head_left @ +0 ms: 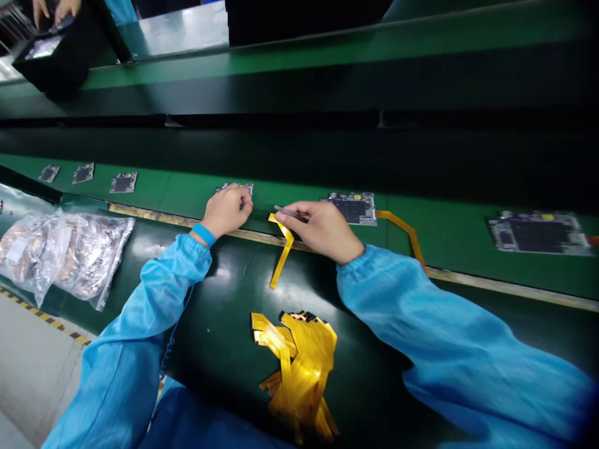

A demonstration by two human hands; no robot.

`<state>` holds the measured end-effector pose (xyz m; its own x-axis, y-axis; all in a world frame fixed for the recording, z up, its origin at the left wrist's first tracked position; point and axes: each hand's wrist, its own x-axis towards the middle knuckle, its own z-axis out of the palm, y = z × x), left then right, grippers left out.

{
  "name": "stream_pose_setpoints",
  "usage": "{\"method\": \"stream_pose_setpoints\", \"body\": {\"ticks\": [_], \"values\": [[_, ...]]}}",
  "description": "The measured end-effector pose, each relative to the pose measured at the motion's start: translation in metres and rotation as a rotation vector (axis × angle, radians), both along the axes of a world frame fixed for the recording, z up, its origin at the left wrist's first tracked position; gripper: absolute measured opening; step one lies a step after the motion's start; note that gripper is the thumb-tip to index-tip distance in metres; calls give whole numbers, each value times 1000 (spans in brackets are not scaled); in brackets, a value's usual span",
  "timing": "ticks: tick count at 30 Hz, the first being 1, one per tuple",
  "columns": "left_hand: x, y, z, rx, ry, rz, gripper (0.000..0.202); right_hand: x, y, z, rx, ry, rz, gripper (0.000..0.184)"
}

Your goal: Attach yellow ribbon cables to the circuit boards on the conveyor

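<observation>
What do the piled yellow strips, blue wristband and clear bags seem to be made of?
Yellow strips: probably thin plastic film with a glossy finish, judging by their bright shine and flat, overlapping layers.
Blue wristband: matte, perhaps fabric or soft rubber; it shows no glints, but its texture is too small to tell.
Clear bags: likely shiny plastic, being crinkled, glinting and see-through.

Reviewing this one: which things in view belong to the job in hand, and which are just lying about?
Seemingly in the job:
grey, flat circuit board, partly hidden by the left hand
bent, flat yellow ribbon cable and slim grey tool, at the right hand
heap of shiny yellow ribbon cables

Seemingly lying about:
clear plastic bags, filled
black box, near another person's hands
</observation>
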<state>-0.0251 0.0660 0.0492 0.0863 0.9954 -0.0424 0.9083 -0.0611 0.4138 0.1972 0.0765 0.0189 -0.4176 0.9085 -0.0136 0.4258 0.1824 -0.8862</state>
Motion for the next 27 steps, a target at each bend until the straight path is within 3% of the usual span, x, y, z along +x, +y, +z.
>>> {"method": "stream_pose_setpoints", "body": {"ticks": [5, 13, 21, 27], "values": [[19, 21, 2, -94, 261, 0, 18, -5, 31, -21, 34, -33, -39, 30], [37, 26, 7, -130, 337, -32, 25, -7, 45, -25, 64, -150, -66, 27], [34, 28, 3, -83, 242, -17, 17, -19, 47, -19, 31, -272, -144, 25], [19, 19, -3, 0, 134, -114, 14, -19, 46, -11, 27, -394, -181, 21]]}}
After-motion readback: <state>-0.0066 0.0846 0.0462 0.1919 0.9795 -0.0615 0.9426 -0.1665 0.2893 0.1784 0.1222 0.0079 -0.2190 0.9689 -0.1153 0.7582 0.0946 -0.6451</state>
